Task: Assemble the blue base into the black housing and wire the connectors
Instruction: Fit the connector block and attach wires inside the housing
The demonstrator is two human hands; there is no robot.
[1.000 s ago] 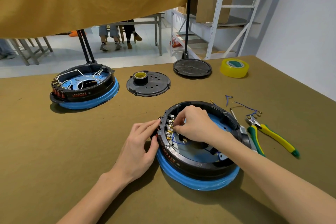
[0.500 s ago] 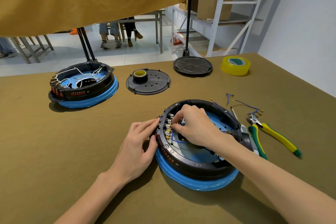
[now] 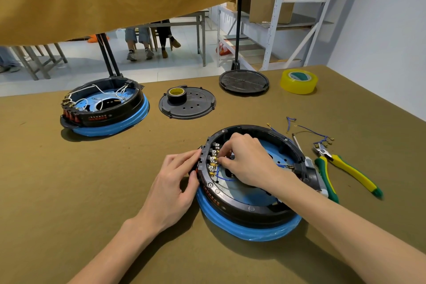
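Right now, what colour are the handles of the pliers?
Yellow and green handles on the metal pliers, clearest in the head view.

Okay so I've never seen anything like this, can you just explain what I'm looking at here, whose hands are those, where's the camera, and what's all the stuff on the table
There is no machine here: a person works with bare hands, and the one picture comes from a camera worn on their head, looking forward and down.

In front of them is a round black housing seated on a blue base. The left hand steadies the housing's outer rim. The right hand reaches inside, fingertips pinching at a row of small brass connectors with a thin blue wire.

On the olive-covered table also lie a second, similar unit with white wires, two black round covers, one carrying a small tape roll, a yellow tape roll, loose blue wires and green-yellow pliers.
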